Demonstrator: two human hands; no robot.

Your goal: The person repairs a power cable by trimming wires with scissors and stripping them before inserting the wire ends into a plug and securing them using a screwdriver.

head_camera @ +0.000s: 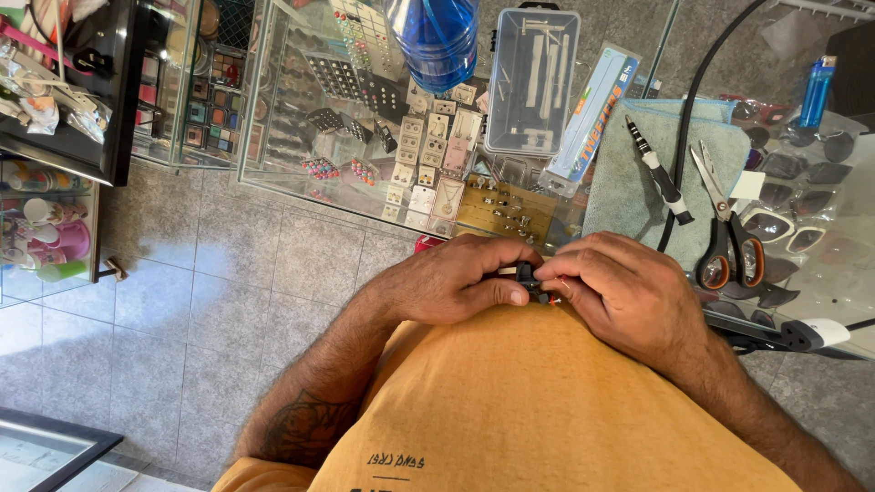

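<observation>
My left hand (451, 278) and my right hand (624, 292) meet close against my yellow shirt. Together they pinch a small black part (527, 273) with a bit of red at its lower edge. Left thumb and fingers wrap the part from the left; right fingertips press on it from the right. Most of the part is hidden by my fingers, so I cannot tell what it is.
A glass counter (301, 187) holds earring cards, a clear plastic box (533, 82), a blue bottle (437, 36), a teal cloth (629, 173) with a small screwdriver (658, 173), scissors (726, 228), sunglasses (775, 228), a blue lighter (817, 89) and a black cable (693, 109). Grey tiled floor lies to the left.
</observation>
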